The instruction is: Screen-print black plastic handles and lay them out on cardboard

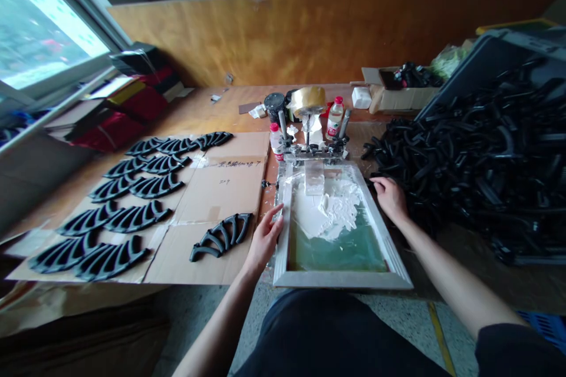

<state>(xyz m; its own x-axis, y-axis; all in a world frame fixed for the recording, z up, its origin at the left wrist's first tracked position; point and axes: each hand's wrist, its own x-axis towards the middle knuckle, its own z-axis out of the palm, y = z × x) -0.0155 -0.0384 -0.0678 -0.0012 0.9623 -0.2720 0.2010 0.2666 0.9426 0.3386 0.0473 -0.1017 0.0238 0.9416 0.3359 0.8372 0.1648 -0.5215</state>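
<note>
A silkscreen frame (285,241) with a metal rim lies in front of me, clamped at its far end. White paste (327,212) is spread over its green mesh (336,256), with a pale squeegee-like plate (314,178) at the far part. My left hand (264,237) is at the frame's left rim, fingers apart and holding nothing; whether it touches the rim is unclear. Beyond the right rim, my right hand (391,197) has its fingertips closed on a small dark end, seemingly a black plastic part (370,182), mostly hidden by the fingers.
Rows of curved black parts (137,215) lie on cardboard (230,188) at left, with several nearer the frame (223,235). At right, black parts (464,159) heap out of a tipped grey crate (469,65). Bottles (335,118) and a tape roll (308,100) stand behind the clamp (316,153).
</note>
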